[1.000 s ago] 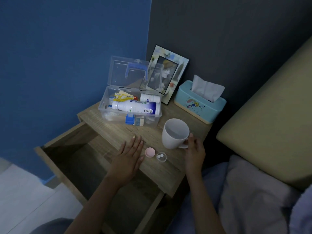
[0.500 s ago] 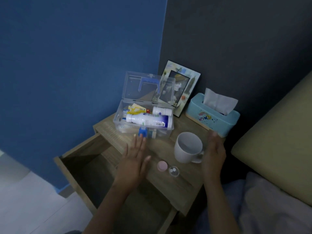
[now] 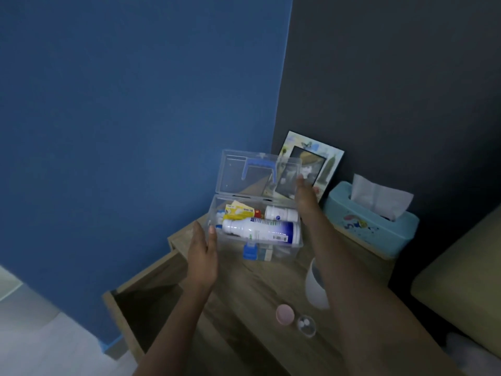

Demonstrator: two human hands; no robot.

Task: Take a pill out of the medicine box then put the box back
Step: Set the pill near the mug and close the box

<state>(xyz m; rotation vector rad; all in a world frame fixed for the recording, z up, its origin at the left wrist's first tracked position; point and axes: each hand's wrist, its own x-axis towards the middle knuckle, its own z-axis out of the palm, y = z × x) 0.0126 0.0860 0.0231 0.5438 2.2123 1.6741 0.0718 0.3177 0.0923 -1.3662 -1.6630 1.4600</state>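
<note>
Medicine box point(image 3: 271, 252) on nightstand point(image 3: 260, 283), far side, lid point(image 3: 245, 173) up; bottles and packets inside. Left hand point(image 3: 202, 256) flat against box's left end, fingers straight. Right hand point(image 3: 305, 198) at lid's right edge, fingers extended, contact unclear. Nothing clamped by either. Pink cap point(image 3: 285, 314) and clear cup with two pills point(image 3: 306, 325) near front edge. Drawer point(image 3: 147, 289) pulled out.

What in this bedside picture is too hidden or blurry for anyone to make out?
Head view, the only one:
- White mug: mostly hidden behind the right forearm.
- Label on the big white bottle in the clear medicine box: too blurred to read.
- Drawer interior: too dark to see.
- Right hand fingers: whether they touch the box lid is unclear.
- Photo frame: picture partly covered by the lid and hand.
</note>
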